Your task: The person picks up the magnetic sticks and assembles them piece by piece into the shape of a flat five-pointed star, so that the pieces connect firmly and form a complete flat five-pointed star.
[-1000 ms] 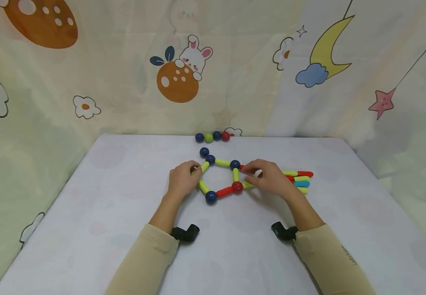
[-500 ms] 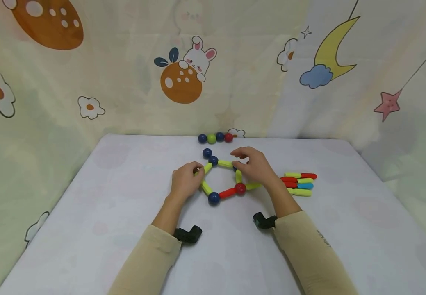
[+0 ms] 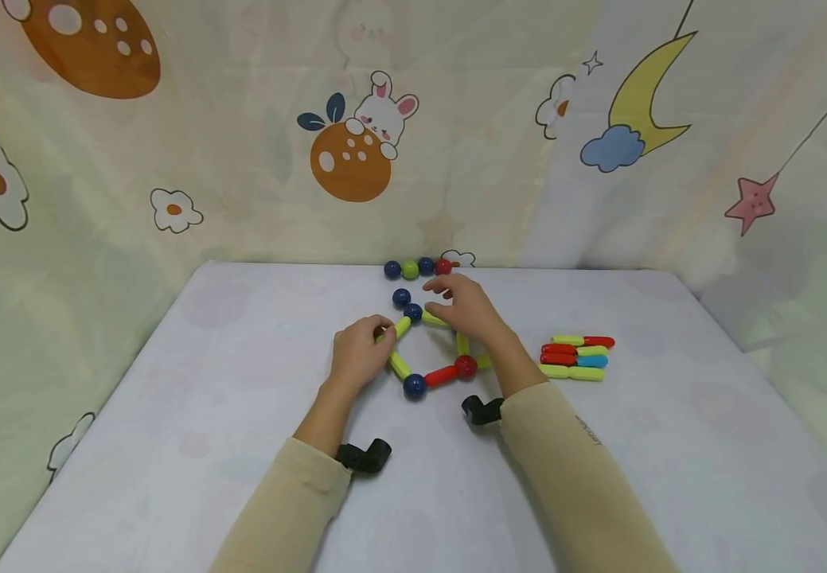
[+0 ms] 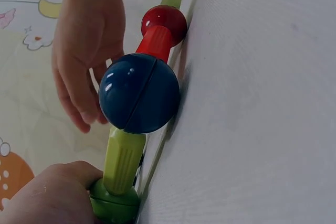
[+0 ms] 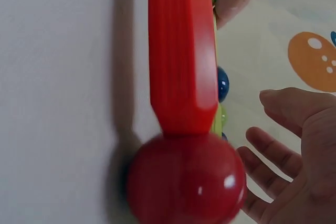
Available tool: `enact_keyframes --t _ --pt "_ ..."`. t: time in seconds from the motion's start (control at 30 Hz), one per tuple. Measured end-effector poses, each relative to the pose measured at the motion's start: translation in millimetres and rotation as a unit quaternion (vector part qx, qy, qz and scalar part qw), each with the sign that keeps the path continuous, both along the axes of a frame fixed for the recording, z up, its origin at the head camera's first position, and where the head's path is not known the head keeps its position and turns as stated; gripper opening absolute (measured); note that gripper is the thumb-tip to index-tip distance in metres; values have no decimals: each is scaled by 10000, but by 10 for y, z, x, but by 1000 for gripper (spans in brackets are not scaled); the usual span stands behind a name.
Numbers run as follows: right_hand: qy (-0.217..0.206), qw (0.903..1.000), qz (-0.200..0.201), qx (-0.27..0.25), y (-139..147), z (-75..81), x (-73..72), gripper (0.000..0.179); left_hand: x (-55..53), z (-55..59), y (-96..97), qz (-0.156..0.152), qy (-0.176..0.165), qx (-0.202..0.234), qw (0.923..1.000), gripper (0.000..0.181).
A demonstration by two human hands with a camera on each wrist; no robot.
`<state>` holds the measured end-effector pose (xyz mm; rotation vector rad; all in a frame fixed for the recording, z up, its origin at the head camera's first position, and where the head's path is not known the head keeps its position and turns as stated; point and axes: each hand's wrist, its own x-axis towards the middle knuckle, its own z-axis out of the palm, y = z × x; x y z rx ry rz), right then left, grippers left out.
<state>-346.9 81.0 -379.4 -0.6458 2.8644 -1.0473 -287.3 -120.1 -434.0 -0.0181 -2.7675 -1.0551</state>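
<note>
On the table lies a ring of magnetic rods and balls: yellow-green rods, a red rod (image 3: 442,376), a front blue ball (image 3: 415,387), a red ball (image 3: 466,366) and a back blue ball (image 3: 413,313). My left hand (image 3: 361,350) holds the ring's left corner, its thumb against a green ball (image 4: 113,203) that the hand hides in the head view. Over the ring's back right side hovers my right hand (image 3: 465,306), fingers spread and holding nothing, hiding that corner. Just beyond its fingertips, a blue ball (image 3: 402,298) sits against the back blue ball.
A row of balls, with a green ball (image 3: 410,270) among blue and red ones, lines the table's back edge. To the right lie several rods in yellow-green, red and blue, including a yellow-green rod (image 3: 572,372). A printed cloth (image 3: 241,159) hangs behind the table (image 3: 169,446).
My right hand has moved left and back, from the rods at the ring's right side to above its back side. My left hand keeps its hold on the left corner.
</note>
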Motion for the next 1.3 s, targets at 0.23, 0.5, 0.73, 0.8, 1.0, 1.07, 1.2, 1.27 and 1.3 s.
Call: enact_keyframes --t 0.23,0.5,0.73,0.8,1.0,1.07,1.2,1.27,1.3 --pt "-126 9995 -4 296 -177 -34 -179 40 -12 -21 -24 -65 35 35 10000 30" --pt "-326 9990 -108 301 -305 -98 -252 42 -6 -27 -1 -88 135 49 9999 29" --pt "-358 9986 -137 355 -426 -151 -301 41 12 -15 -3 -50 268 31 9996 29" --pt "-340 9984 -120 439 -463 -156 -325 41 11 -14 -5 -48 332 34 9994 28" --pt "-318 9964 -185 768 -540 -111 -370 37 -2 -6 5 -99 450 110 9989 27" --pt "-346 9955 -239 849 -563 -98 -370 36 0 -6 4 -97 461 134 9988 27" --pt "-332 9943 -355 944 -591 -101 -359 34 5 -10 -6 -76 446 119 9989 28" --pt "-297 9952 -434 820 -586 -114 -339 33 10 -17 -3 -78 417 85 9991 29" --pt "-282 9958 -480 720 -578 -122 -325 33 15 -20 1 -92 396 69 9991 29"
